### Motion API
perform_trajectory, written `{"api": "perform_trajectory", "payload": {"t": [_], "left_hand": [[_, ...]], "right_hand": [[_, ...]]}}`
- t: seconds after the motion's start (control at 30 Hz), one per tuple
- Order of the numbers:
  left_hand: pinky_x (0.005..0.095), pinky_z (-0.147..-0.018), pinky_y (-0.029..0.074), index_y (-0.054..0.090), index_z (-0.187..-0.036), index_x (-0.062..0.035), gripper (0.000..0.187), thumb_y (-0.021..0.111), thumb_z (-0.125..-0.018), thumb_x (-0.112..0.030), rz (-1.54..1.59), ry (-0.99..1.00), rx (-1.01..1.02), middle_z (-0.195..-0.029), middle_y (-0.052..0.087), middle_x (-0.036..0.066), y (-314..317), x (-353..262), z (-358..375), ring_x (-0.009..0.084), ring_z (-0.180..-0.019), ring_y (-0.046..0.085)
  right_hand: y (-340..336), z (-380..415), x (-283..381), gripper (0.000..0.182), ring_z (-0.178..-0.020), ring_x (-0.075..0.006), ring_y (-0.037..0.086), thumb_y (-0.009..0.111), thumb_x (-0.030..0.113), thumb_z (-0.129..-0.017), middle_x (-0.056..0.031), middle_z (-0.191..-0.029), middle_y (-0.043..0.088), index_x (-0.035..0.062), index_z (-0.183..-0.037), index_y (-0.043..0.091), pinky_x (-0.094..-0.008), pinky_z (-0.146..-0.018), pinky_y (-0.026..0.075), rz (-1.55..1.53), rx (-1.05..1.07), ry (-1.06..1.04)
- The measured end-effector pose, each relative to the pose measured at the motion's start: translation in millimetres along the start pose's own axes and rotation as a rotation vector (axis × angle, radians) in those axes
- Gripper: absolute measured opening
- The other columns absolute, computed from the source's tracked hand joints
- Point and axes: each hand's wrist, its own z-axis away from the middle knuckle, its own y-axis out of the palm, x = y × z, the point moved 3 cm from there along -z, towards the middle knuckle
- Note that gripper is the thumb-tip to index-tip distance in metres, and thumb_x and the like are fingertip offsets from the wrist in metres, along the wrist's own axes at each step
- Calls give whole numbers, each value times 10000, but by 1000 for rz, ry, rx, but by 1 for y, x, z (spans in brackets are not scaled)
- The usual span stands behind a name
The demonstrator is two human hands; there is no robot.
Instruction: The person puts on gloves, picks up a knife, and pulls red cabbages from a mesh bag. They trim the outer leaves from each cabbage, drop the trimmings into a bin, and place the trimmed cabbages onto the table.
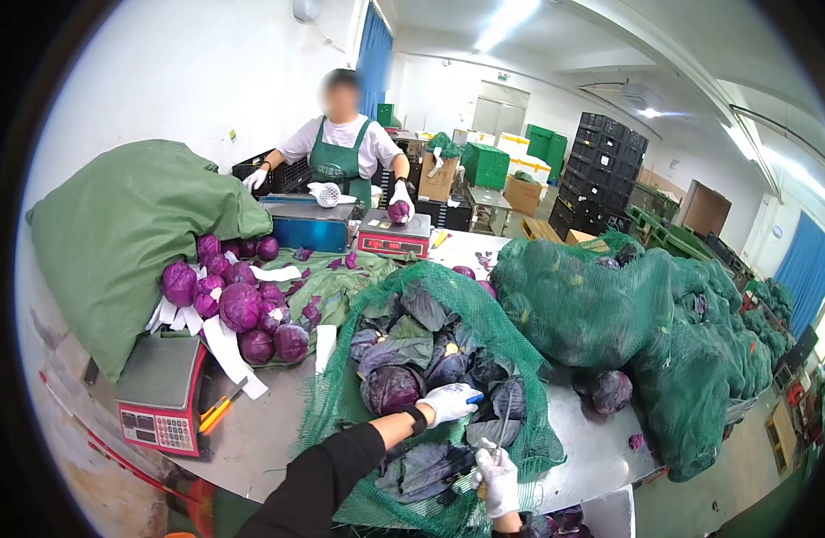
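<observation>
Green netting (547,435) surrounds cabbages (392,390) where the left hand (449,403) reaches, fingers together; the right hand (498,484) curls its fingers round an apparent knife (481,490), and cutting would need steadying.

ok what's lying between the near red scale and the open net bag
The head view shows orange-handled tools beside the near red scale, then white strips and bare metal table toward the open net bag.

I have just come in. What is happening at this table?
The camera wearer's gloved left hand is among purple cabbages in an open green net bag. The right hand is close by; its grip is unclear. Across the table, a co-worker has one hand on a small cabbage on a red scale.
</observation>
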Motion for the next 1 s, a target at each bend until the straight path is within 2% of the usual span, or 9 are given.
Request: {"api": "perform_trajectory", "payload": {"t": [0.1, 0.23, 0.33, 0.53, 0.73, 0.8, 0.9, 0.93, 1.0], "left_hand": [[405, -925, 429, 504, -1280, -75, 537, 549, -862, -410, 240, -163, -39, -1238, 547, 185, 16, -1, -9, 346, -1108, 538], [384, -980, 392, 465, -1326, -85, 628, 561, -848, -481, 480, -141, -72, -1297, 501, 182, 34, -6, -19, 330, -1178, 493], [377, -1006, 368, 446, -1340, -90, 636, 561, -850, -479, 417, -143, -95, -1323, 478, 179, 35, -6, -25, 329, -1209, 464], [391, -1002, 367, 426, -1354, -103, 647, 551, -844, -481, 268, -84, -184, -1331, 462, 169, 25, -22, -33, 333, -1197, 465], [407, -985, 376, 441, -1350, -130, 662, 540, -828, -523, -7, -69, -175, -1297, 465, 185, 20, -53, -48, 357, -1160, 473], [417, -927, 418, 450, -1335, -122, 668, 603, -784, -468, -40, 2, -228, -1197, 506, 196, 20, -56, -50, 367, -1083, 511], [420, -853, 443, 480, -1284, -81, 630, 641, -760, -390, -46, 64, -260, -1066, 532, 193, 22, -56, -49, 356, -986, 545], [415, -826, 460, 527, -1226, -96, 549, 645, -766, -371, 11, -10, -199, -1022, 536, 177, 13, -63, -45, 337, -948, 560], [414, -831, 456, 573, -1170, -96, 483, 639, -774, -364, -19, -57, -182, -1006, 548, 154, 12, -61, -39, 331, -952, 560]], "right_hand": [[9, -28, -31, 286, -462, -78, 450, 605, 49, -871, 1, -724, 520, 46, -1148, 532, -240, -407, 416, -114, 9, 36], [3, -56, -41, 179, -454, -83, 457, 599, 79, -884, 0, -710, 522, 40, -1051, 547, -247, -403, 425, -115, -84, -23], [-26, -77, -37, 115, -435, -81, 466, 610, 137, -892, 4, -653, 537, 43, -951, 579, -249, -394, 424, -82, -233, -106], [-55, -69, 4, 126, -404, -84, 456, 601, 145, -896, -11, -645, 533, 39, -951, 562, -229, -375, 373, 105, -469, -322], [-99, -91, 1, 132, -479, -60, 457, 611, 122, -888, 1, -751, 551, 63, -969, 525, -217, -385, 368, 35, -524, -341], [-106, -93, 2, 172, -502, -61, 465, 616, 114, -881, 6, -766, 551, 65, -1006, 508, -213, -399, 382, -70, -508, -410], [-101, -77, 31, 202, -464, -82, 445, 616, 85, -869, 2, -664, 489, 83, -1029, 493, -239, -403, 408, -32, -567, -304], [-109, -75, 32, 240, -449, -86, 441, 612, 79, -867, 1, -643, 478, 74, -1074, 491, -252, -402, 420, 36, -568, -278], [-116, -69, 36, 274, -434, -87, 435, 599, 76, -869, 4, -618, 460, 56, -1117, 485, -259, -405, 433, -174, -464, -277]]}}
